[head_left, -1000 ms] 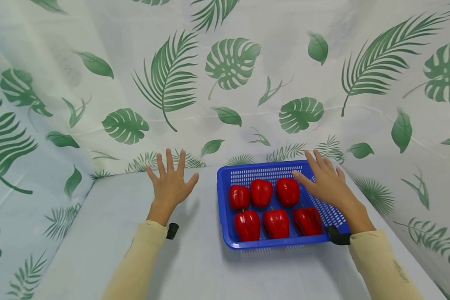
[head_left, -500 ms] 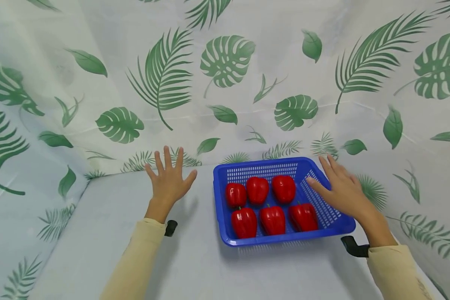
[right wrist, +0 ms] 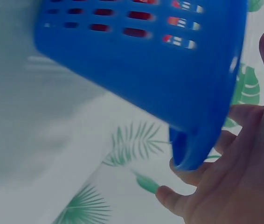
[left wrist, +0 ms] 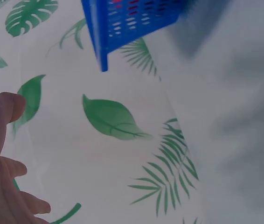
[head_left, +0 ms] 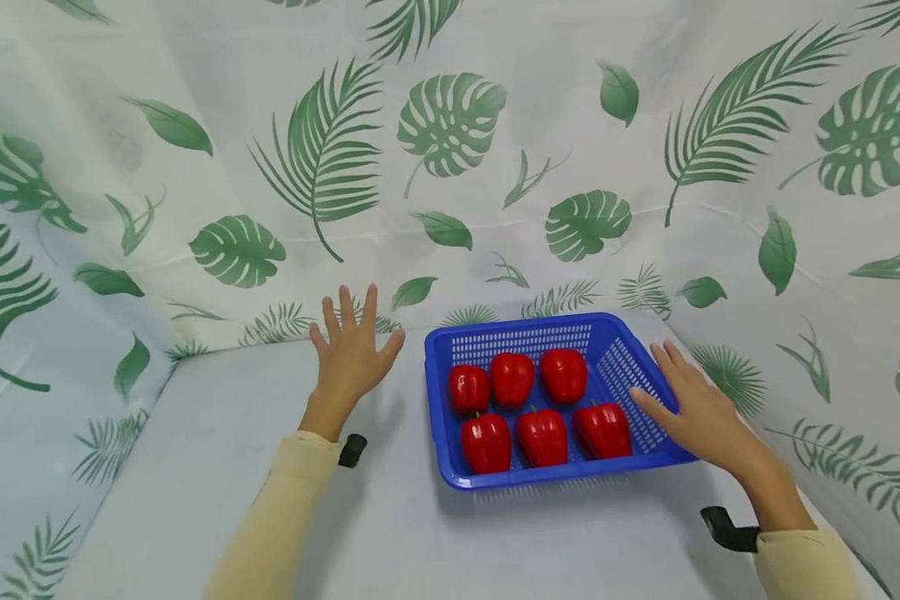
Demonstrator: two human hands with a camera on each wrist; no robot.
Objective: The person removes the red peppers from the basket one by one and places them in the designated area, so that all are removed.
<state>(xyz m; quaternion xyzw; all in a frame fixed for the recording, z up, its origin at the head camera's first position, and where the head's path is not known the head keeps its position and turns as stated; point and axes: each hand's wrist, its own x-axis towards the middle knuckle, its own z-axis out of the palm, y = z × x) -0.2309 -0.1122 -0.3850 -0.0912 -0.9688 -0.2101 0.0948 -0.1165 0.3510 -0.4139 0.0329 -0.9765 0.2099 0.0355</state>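
Note:
A blue plastic basket (head_left: 487, 478) stands on the table, with several glossy red bell peppers (head_left: 543, 437) inside in two rows. Left of the basket my left hand (head_left: 351, 358) hovers over the table, fingers straight and spread, holding nothing. Over the basket's right end is my right hand (head_left: 701, 417), fingers extended and thumb apart, also holding nothing; it overlaps the right rim in the head view. In the right wrist view the basket's perforated wall (right wrist: 122, 74) lies close beside the fingers. The left wrist view shows a basket corner (left wrist: 105, 51) beyond the left thumb.
A white table surface (head_left: 217, 467) lies beneath the basket. White cloth walls (head_left: 450, 50) with green leaf prints rise behind and on both sides. The basket stands near the back and right edges of the table. Each wrist wears a black strap (head_left: 727, 530).
My right hand has moved right and toward me, from above the basket to its right rim. My left hand has shifted slightly right. The view has turned slightly; the peppers keep their places.

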